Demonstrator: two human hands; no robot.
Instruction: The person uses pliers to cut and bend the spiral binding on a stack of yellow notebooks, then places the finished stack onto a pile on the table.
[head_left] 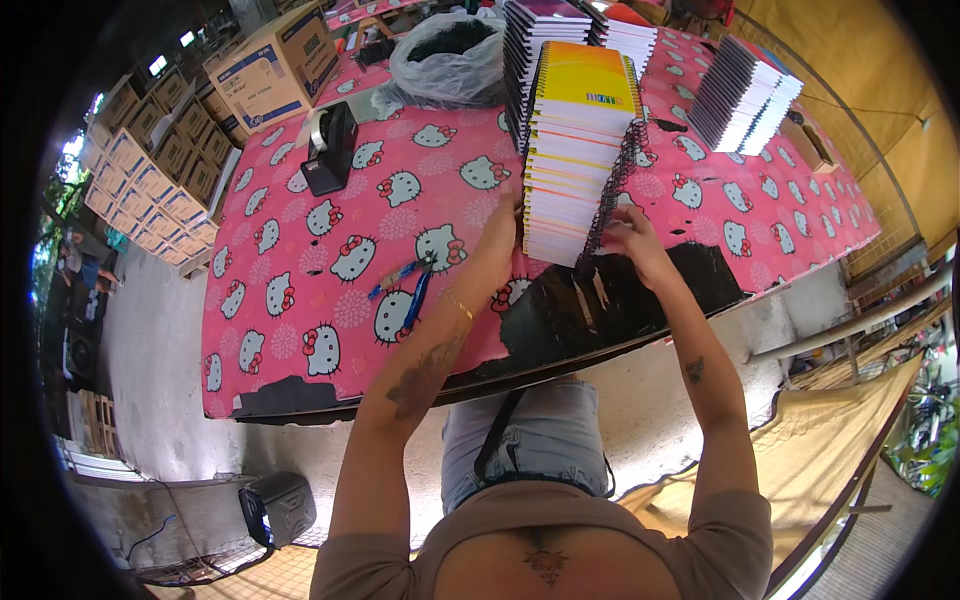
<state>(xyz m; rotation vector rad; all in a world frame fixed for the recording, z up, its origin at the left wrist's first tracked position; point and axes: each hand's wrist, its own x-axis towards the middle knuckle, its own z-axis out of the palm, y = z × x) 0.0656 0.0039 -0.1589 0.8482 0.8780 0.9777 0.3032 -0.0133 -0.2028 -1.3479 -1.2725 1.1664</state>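
Observation:
A tall stack of spiral-bound notebooks (570, 190) stands in front of me, a yellow cover on top and white page edges facing me. Black coil bindings run down its right side. Against the left side of the stack is my left hand (500, 235); the notebooks hide most of its fingers. On the other side, my right hand (637, 245) is beside the coils near the bottom, its fingers loosely bent and apart. Whether the fingertips touch the coils is hard to see. Blue-handled pliers (417, 298) and a blue pen-like tool (393, 280) lie left of my left forearm.
A pink patterned cloth (290, 235), torn near the front edge, covers the table. On it are a black tape dispenser (330, 150), a plastic bag of black coils (448, 60), a carton (275, 70) and another notebook stack (745, 95). Stacked boxes (160, 170) stand left of the table.

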